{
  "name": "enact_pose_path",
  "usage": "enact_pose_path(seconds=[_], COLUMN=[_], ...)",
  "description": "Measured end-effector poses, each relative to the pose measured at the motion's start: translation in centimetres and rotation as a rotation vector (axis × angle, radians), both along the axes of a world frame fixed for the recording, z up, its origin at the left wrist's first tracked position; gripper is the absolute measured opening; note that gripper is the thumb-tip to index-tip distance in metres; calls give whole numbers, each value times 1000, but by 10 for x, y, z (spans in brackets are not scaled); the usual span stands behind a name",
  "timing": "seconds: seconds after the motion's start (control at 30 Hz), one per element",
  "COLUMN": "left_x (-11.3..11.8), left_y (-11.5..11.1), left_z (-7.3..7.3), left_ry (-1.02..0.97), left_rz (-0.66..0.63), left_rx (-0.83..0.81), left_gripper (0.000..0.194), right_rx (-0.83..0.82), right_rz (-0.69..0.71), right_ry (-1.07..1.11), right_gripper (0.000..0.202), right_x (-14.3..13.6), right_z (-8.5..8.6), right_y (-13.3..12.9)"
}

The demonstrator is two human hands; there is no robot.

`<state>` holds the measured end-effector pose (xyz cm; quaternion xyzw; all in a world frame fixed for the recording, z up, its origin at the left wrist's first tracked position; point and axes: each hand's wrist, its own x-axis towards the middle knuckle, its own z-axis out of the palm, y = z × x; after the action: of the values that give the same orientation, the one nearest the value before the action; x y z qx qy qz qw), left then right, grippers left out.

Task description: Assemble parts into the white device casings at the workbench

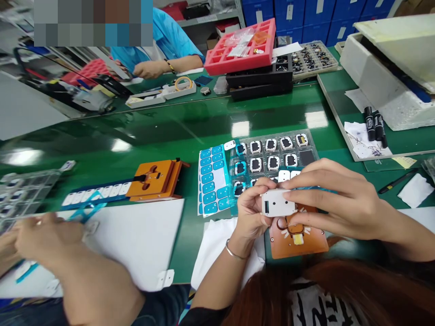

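Note:
A small white rectangular casing (278, 204), with a dark slot at one end and small holes in its face, is held between both hands. My left hand (250, 206), a silver bangle on its wrist, grips the slotted end, thumb below and fingers curled behind. Fingertips of my right hand (343, 199) press on the other end and its face. Just beneath lies an orange fixture plate (299, 242) with a shaped recess and a yellow patch. Behind the hands, a clear plastic tray (309, 144) holds several white-and-black frame parts, partly hidden by my fingers.
Blue adhesive sheets (208, 181) lie left of the tray, above a white cloth (214, 244). A co-worker's hands (44, 240) work at the left beside an orange block fixture (158, 179). Markers (369, 124) and a foam box (380, 86) stand at the right; a pink tray (241, 47) is behind.

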<state>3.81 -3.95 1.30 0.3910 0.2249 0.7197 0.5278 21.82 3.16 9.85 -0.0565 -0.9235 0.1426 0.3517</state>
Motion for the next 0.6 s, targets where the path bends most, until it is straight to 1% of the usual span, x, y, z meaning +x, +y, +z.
enact_pose_path(seconds=[0.2, 0.37, 0.6], left_x=[-1, -2, -2], left_y=[0, -2, -3], left_z=[-3, -3, -3], left_ry=[5, 4, 26], left_rz=[1, -16, -39], left_rx=[39, 41, 90], left_gripper=[38, 38, 38], right_rx=[33, 22, 3], right_rz=[-16, -39, -29], right_ry=[17, 35, 29], right_gripper=[18, 22, 17], right_x=[-2, -4, -3], right_z=[1, 1, 2], right_y=[0, 1, -2])
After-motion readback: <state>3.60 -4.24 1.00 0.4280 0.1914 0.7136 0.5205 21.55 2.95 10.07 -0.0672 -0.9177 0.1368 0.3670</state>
